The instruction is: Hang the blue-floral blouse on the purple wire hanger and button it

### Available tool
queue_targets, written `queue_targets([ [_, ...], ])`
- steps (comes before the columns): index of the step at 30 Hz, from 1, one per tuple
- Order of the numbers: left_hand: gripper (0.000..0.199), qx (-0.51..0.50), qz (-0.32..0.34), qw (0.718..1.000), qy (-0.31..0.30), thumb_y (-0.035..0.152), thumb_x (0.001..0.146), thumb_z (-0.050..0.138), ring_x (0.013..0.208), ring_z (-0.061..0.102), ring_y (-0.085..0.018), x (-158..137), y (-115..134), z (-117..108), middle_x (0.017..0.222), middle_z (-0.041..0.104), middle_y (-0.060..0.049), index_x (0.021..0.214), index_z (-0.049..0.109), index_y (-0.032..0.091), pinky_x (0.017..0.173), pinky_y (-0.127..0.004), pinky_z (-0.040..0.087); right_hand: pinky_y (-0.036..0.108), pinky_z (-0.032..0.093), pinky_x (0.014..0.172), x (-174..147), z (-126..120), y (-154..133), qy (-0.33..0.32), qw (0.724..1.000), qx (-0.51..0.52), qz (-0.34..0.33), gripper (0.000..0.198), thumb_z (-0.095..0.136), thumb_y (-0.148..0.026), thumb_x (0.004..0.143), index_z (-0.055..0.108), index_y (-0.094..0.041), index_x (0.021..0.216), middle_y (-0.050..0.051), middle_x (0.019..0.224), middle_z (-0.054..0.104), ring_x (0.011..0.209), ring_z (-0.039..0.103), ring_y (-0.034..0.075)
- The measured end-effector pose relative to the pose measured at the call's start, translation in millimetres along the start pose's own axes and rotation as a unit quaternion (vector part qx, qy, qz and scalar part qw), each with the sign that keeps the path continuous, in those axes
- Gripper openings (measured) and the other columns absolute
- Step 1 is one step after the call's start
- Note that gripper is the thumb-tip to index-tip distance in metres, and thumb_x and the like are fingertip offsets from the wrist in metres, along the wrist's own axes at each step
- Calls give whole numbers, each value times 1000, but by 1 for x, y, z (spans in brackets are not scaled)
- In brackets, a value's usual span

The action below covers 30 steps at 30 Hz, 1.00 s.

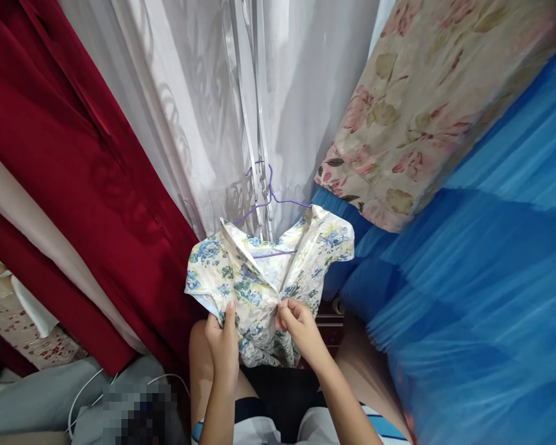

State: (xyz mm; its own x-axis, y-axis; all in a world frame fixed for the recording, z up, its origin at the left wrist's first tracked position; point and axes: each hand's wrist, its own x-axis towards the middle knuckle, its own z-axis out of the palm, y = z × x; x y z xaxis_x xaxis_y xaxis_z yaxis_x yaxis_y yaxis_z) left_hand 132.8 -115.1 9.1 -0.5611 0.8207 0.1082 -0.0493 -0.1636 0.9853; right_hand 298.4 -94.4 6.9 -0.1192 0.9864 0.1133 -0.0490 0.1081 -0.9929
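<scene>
A white dress or blouse with blue and yellow flowers (252, 290) hangs on a purple wire hanger (272, 196) in front of me, its V-shaped neckline facing me. My left hand (223, 337) grips the garment's left side below the sleeve, thumb on the front and fingers behind the cloth. My right hand (296, 321) pinches the front at the bottom of the neckline, where the two edges meet. The lower part of the garment bunches just above my lap. Whether a fastener lies under the right fingertips is hidden.
White metal bars (254, 111) stand behind the hanger, before a white curtain (189, 93). Long red cloth (97, 173) hangs at left. At right hang a floral cloth (398, 123) and blue tulle (467, 296). Grey fabric with a white cable (81, 395) lies lower left.
</scene>
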Motion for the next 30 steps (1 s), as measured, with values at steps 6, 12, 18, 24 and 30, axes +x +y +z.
queue_targets([
  [6,31,109,294,949,11,33,86,61,119,54,-27,-23,-25,12,124,54,-14,114,53,21,105,-44,42,25,33,49,-18,-11,-3,-38,998,-21,41,32,54,-38,89,50,-21,62,0,49,60,44,42,12],
  [12,11,180,188,936,-236,31,94,48,90,63,-22,-39,-42,45,90,64,-6,92,58,26,84,-34,50,23,36,47,-19,-19,-24,-35,998,31,39,30,62,-40,85,59,-18,64,-1,47,58,42,46,11],
  [18,14,236,218,876,-359,19,92,46,86,59,-20,-30,-16,56,87,60,-6,80,52,23,80,-30,47,22,20,39,44,-39,-83,44,997,70,-8,34,67,-45,79,66,-14,64,-2,44,52,38,33,6],
  [24,14,368,242,801,-406,11,84,50,83,59,-21,-22,-5,55,94,63,-7,87,58,22,70,-30,43,22,21,39,103,-35,-151,40,993,82,-81,27,70,-37,74,66,-13,62,0,49,56,40,35,6],
  [30,18,298,260,816,-423,12,87,52,82,60,-19,13,34,55,89,66,-4,92,66,23,76,-27,44,21,24,41,88,-26,-147,71,986,89,-119,20,62,-32,80,65,-14,70,-3,49,53,42,36,7],
])
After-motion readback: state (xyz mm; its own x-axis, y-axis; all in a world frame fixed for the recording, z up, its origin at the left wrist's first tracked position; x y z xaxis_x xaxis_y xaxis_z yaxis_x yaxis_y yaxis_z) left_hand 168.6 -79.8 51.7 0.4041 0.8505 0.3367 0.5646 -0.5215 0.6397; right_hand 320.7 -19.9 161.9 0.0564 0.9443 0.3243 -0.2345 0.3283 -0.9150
